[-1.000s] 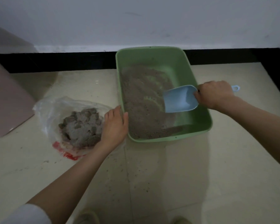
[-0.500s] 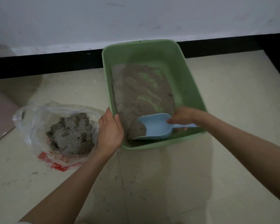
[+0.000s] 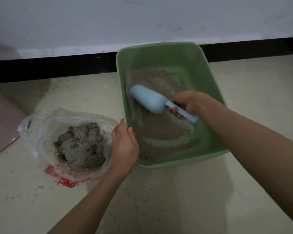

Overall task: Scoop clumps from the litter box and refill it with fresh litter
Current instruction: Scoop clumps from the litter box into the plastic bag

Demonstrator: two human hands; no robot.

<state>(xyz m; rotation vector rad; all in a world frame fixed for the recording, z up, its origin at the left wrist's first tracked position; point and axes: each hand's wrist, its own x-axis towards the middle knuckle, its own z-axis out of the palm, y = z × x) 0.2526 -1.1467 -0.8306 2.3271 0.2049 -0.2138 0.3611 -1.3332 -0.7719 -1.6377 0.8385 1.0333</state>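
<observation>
A green litter box [image 3: 210,68] stands on the floor near the wall, with a thin layer of grey-brown litter [image 3: 156,130] and bare green streaks in it. My right hand [image 3: 186,103] grips the handle of a light blue scoop [image 3: 148,99], whose bowl is turned mouth-down over the litter on the box's left side. My left hand [image 3: 124,146] holds the box's near left rim, thumb inside. To the left, a clear plastic bag [image 3: 41,130] lies open on the floor with a heap of grey clumps [image 3: 80,145] on it.
A white wall with a black skirting strip [image 3: 57,66] runs behind the box. A pinkish flat object [image 3: 2,122] lies at the far left. Loose litter grains speckle the pale tiled floor [image 3: 176,200] in front of me.
My right hand carried the scoop from the near end of the box up to its left middle and turned the bowl mouth-down. My left hand stayed on the rim.
</observation>
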